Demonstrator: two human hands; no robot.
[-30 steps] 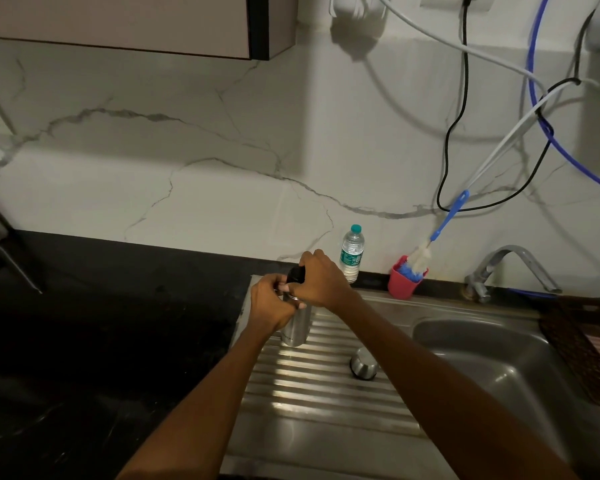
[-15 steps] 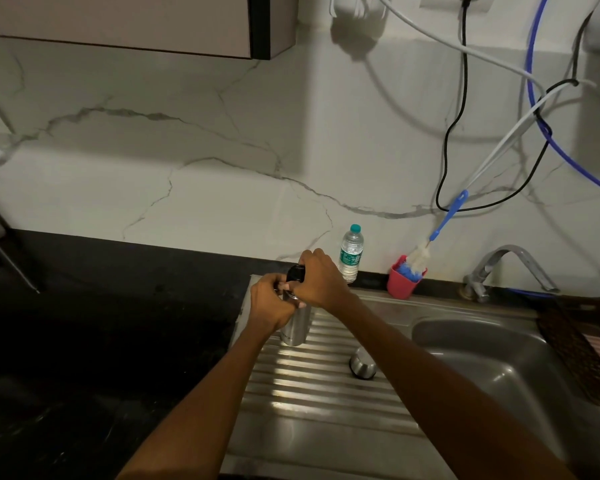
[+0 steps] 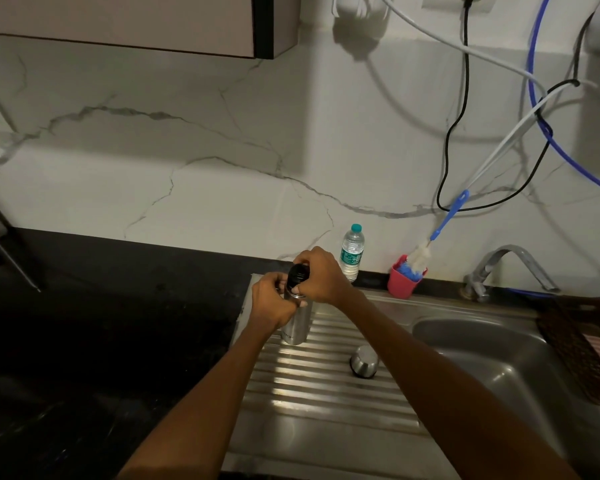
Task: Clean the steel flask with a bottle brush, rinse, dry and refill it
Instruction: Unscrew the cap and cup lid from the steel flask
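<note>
The flask (image 3: 296, 326) stands upright on the draining board (image 3: 326, 393), left of the sink. The left hand (image 3: 270, 303) wraps its neck to steady it; the right hand (image 3: 321, 274) curls round the black stopper (image 3: 298, 274), apparently to twist it. The brush (image 3: 426, 244) waits in a red cup (image 3: 401, 284) by the far wall.

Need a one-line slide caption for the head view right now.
Left hand grips the steel flask on the sink drainboard while right hand grips its black stopper.

dim light | glare streaks on drainboard (image 3: 319, 372) | dark countertop (image 3: 101, 341) | wide-angle edge bending
</note>
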